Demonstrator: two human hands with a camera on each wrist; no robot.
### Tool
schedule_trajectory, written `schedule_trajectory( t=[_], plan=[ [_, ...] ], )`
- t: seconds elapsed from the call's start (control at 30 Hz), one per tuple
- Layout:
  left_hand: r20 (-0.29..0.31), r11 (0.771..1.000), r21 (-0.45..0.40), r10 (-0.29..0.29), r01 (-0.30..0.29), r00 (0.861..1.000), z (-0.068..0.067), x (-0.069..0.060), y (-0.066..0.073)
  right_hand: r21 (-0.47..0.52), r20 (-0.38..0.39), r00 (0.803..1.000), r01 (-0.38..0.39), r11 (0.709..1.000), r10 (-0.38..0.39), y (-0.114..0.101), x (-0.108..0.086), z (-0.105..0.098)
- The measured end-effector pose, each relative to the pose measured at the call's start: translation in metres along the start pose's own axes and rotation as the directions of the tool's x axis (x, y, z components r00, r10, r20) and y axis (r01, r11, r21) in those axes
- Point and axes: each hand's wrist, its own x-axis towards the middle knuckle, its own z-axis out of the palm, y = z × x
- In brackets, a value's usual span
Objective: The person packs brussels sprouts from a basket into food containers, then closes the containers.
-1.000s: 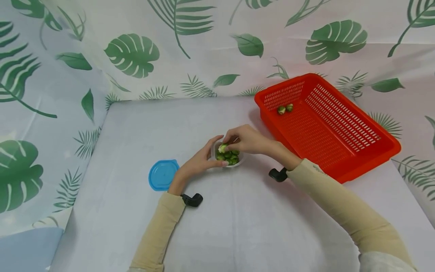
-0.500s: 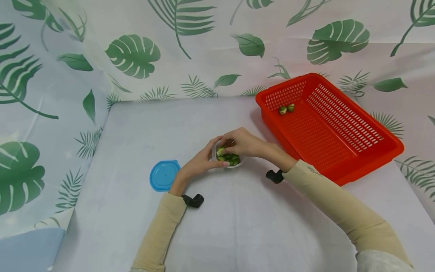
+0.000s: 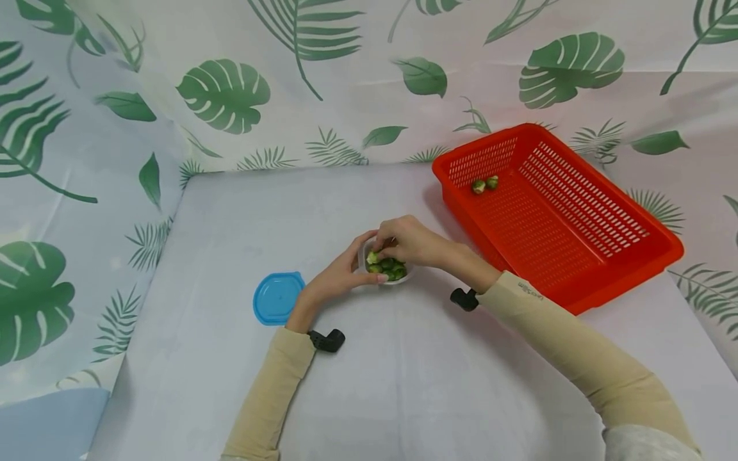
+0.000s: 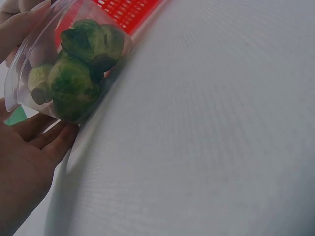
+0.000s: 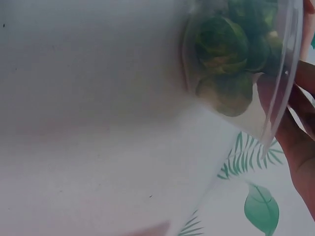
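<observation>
A small clear plastic container point(image 3: 361, 256) stands on the table with several green Brussels sprouts point(image 3: 394, 273) inside. My left hand point(image 3: 339, 279) holds it from the left, thumb along the near side and fingers round the far side. Over its mouth, my right hand point(image 3: 414, 242) pinches a pale-ended Brussels sprout point(image 3: 372, 257) between thumb and fingers, low among the others. The left wrist view shows sprouts point(image 4: 74, 81) through the container's wall. In the right wrist view, right-hand fingers point(image 5: 295, 142) reach in past the rim, partly hidden behind the clear plastic.
Left of the container, a blue lid point(image 3: 278, 298) lies flat on the white tablecloth point(image 3: 357, 378). A red perforated basket point(image 3: 548, 237) stands at the right, with two Brussels sprouts point(image 3: 484, 185) in its far left corner. Leaf-patterned cloth point(image 3: 323, 115) hangs behind the table.
My right hand has lowered slightly into the container with its Brussels sprout, shifting a little toward the near left. My left hand keeps its hold; lid and basket are unmoved.
</observation>
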Motion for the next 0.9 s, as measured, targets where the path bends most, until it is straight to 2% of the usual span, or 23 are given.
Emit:
schedule_trajectory(
  t=[0.27, 0.53, 0.67, 0.9],
  plan=[
    [-0.015, 1.000, 0.005, -0.009, 0.009, 1.000, -0.0004, -0.0015, -0.0001, -0.020, -0.010, 0.999, 0.037, 0.999, -0.037, 0.0001, 0.0055, 0.0034],
    [-0.006, 1.000, 0.009, 0.012, -0.012, 1.000, 0.0001, -0.0017, 0.0006, -0.060, 0.004, 1.000, 0.028, 0.998, -0.028, -0.0021, 0.0025, 0.0039],
    [-0.003, 1.000, 0.017, 0.008, -0.008, 1.000, 0.0011, -0.0016, 0.0020, -0.053, 0.011, 1.000, 0.024, 0.998, -0.023, -0.0046, -0.0009, 0.0014],
    [0.002, 0.999, 0.005, 0.034, -0.034, 0.999, 0.0015, -0.0022, 0.0022, -0.042, 0.044, 0.999, -0.005, 0.999, 0.007, -0.0034, -0.0025, -0.0042]
  ],
)
